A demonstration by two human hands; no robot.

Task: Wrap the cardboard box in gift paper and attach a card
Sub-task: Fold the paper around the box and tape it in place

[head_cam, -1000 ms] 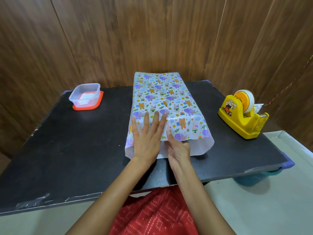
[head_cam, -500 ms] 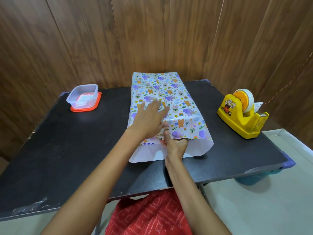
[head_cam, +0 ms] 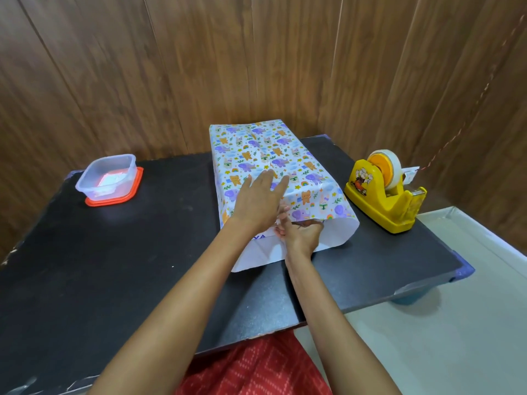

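The box lies lengthwise on the black table (head_cam: 119, 275), covered by gift paper (head_cam: 265, 155) printed with animals and rainbows. At the near end the paper's white inside (head_cam: 339, 232) sticks out as an open sleeve past the box. My left hand (head_cam: 258, 199) lies flat on top of the paper with straight fingers. Just below it, my right hand (head_cam: 299, 235) has curled fingers at the sleeve's near edge and pinches the paper there. The box itself is hidden but for a strip with blue letters (head_cam: 258, 238).
A yellow tape dispenser (head_cam: 385, 195) with a tape roll stands to the right of the parcel. At the back left sits a clear plastic container (head_cam: 107, 175) on an orange lid. A wooden wall rises behind the table. Its right edge drops off to a light floor.
My left hand slid from the near paper edge up onto the parcel's top. My right hand stayed at the open end, and the paper's near left edge lifted and shifted.
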